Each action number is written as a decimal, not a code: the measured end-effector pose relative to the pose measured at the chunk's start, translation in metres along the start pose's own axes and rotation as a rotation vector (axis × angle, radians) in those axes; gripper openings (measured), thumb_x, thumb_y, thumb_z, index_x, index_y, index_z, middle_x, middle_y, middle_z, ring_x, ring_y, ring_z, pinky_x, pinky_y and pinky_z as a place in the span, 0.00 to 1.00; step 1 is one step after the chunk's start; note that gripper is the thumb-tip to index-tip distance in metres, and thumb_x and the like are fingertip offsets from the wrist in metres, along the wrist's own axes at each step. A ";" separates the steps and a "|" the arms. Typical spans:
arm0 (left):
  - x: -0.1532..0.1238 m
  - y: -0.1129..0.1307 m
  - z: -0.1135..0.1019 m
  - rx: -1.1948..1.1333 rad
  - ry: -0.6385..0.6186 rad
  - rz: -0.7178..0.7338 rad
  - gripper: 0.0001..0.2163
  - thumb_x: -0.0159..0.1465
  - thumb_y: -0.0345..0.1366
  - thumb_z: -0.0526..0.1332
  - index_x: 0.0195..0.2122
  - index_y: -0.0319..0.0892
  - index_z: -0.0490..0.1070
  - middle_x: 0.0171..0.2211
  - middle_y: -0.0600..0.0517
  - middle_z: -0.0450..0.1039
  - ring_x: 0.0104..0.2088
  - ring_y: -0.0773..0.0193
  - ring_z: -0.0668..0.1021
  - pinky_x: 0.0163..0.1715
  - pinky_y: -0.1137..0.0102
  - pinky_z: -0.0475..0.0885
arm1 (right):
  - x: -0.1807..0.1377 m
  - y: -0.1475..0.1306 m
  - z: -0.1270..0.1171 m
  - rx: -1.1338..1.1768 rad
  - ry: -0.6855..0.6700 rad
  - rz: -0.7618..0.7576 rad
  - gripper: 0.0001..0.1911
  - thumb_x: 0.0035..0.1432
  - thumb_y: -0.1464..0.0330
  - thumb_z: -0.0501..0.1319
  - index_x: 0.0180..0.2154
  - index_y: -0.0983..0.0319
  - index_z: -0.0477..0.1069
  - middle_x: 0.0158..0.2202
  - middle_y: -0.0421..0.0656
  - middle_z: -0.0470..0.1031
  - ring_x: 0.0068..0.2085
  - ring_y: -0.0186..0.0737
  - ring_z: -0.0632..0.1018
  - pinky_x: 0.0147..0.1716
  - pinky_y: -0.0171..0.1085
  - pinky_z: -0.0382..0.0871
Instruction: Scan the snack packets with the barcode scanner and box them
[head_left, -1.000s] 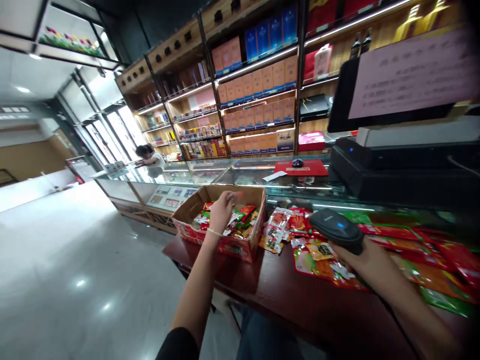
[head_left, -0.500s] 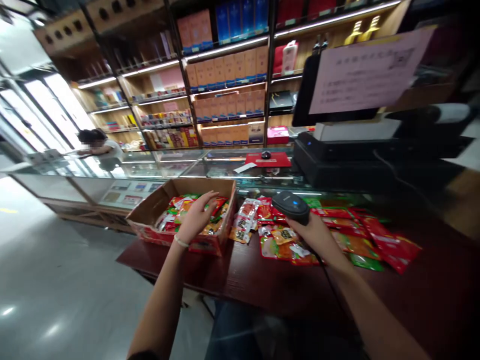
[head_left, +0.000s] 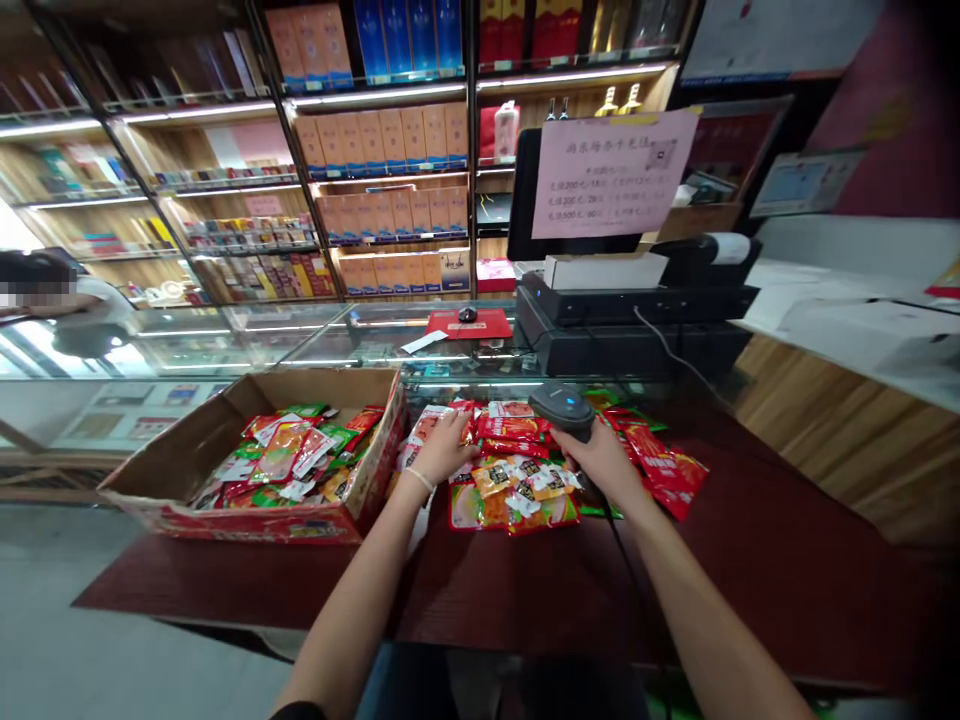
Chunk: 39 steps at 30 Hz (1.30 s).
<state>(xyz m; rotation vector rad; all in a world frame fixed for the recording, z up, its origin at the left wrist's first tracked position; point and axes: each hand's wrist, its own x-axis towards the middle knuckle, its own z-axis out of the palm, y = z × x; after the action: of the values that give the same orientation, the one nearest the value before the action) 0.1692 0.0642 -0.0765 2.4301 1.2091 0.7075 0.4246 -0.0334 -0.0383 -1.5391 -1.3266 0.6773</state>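
Observation:
My right hand (head_left: 600, 458) grips the handle of a black barcode scanner (head_left: 561, 405), its head pointing left above the packets and a blue light on top. The scanner's cord hangs down beside my forearm. My left hand (head_left: 444, 450) rests with fingers stretched out on the left part of a spread of shiny snack packets (head_left: 517, 432). Red, green and orange packets lie there, with small orange-and-white packets (head_left: 525, 480) nearer to me. Left of this hand stands an open cardboard box (head_left: 247, 522) holding a heap of similar packets (head_left: 281, 450).
Behind the packets, a glass display counter (head_left: 315, 335) carries a red mat with a computer mouse (head_left: 468, 314). A monitor with a pink paper sign (head_left: 611, 175) stands above a black cash drawer (head_left: 630, 345). A person (head_left: 75, 300) leans on the counter at far left. Stocked shelves line the wall.
My left hand has moved right, from over the cardboard box to the packets on the table. The view has turned right. My right hand still holds the scanner over the packets.

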 end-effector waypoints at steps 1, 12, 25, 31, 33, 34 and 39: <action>0.002 -0.004 0.009 0.026 0.006 -0.009 0.35 0.56 0.39 0.66 0.64 0.35 0.58 0.62 0.33 0.61 0.63 0.44 0.64 0.62 0.52 0.60 | 0.003 0.000 0.002 0.007 -0.022 -0.008 0.17 0.54 0.54 0.63 0.26 0.59 0.66 0.14 0.38 0.69 0.17 0.37 0.70 0.20 0.35 0.63; -0.006 -0.023 0.042 -0.045 0.092 -0.062 0.27 0.59 0.31 0.59 0.61 0.39 0.63 0.61 0.39 0.64 0.63 0.49 0.65 0.64 0.53 0.58 | -0.001 0.026 0.041 0.147 -0.035 -0.009 0.17 0.53 0.53 0.64 0.26 0.59 0.67 0.16 0.38 0.69 0.20 0.37 0.69 0.23 0.37 0.65; -0.004 -0.005 0.023 -1.706 0.428 -0.466 0.12 0.63 0.41 0.64 0.44 0.39 0.74 0.43 0.46 0.80 0.43 0.59 0.82 0.51 0.61 0.75 | 0.000 0.032 0.029 0.148 -0.121 0.018 0.20 0.51 0.51 0.65 0.33 0.62 0.74 0.21 0.43 0.75 0.23 0.42 0.75 0.23 0.38 0.70; -0.001 -0.008 0.025 -1.868 0.482 -0.487 0.12 0.69 0.39 0.56 0.45 0.38 0.74 0.43 0.47 0.81 0.44 0.62 0.81 0.56 0.62 0.72 | -0.009 0.015 0.030 0.035 -0.115 -0.104 0.26 0.48 0.57 0.68 0.48 0.60 0.71 0.40 0.46 0.80 0.41 0.48 0.80 0.38 0.41 0.75; 0.000 -0.011 0.026 -1.879 0.497 -0.462 0.13 0.70 0.39 0.55 0.46 0.37 0.74 0.44 0.46 0.80 0.46 0.63 0.81 0.57 0.63 0.71 | -0.012 0.012 0.033 -0.003 -0.210 -0.127 0.27 0.49 0.58 0.67 0.51 0.58 0.69 0.44 0.45 0.80 0.45 0.48 0.79 0.42 0.41 0.74; 0.000 -0.013 0.026 -1.874 0.502 -0.450 0.13 0.70 0.39 0.56 0.46 0.37 0.74 0.44 0.46 0.80 0.47 0.63 0.80 0.57 0.63 0.71 | -0.014 0.013 0.034 -0.031 -0.254 -0.138 0.28 0.50 0.58 0.67 0.52 0.57 0.68 0.46 0.44 0.79 0.46 0.48 0.79 0.43 0.40 0.74; -0.001 -0.013 0.026 -1.784 0.464 -0.439 0.17 0.68 0.44 0.57 0.51 0.39 0.72 0.52 0.44 0.76 0.55 0.56 0.76 0.58 0.59 0.69 | -0.018 0.025 0.037 -0.147 -0.329 -0.169 0.24 0.51 0.60 0.66 0.50 0.58 0.70 0.47 0.45 0.79 0.46 0.49 0.79 0.46 0.42 0.72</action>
<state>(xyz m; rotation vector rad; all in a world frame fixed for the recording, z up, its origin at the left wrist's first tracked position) 0.1751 0.0692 -0.1046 0.5351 0.5585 1.3482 0.3984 -0.0377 -0.0788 -1.4509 -1.7657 0.7615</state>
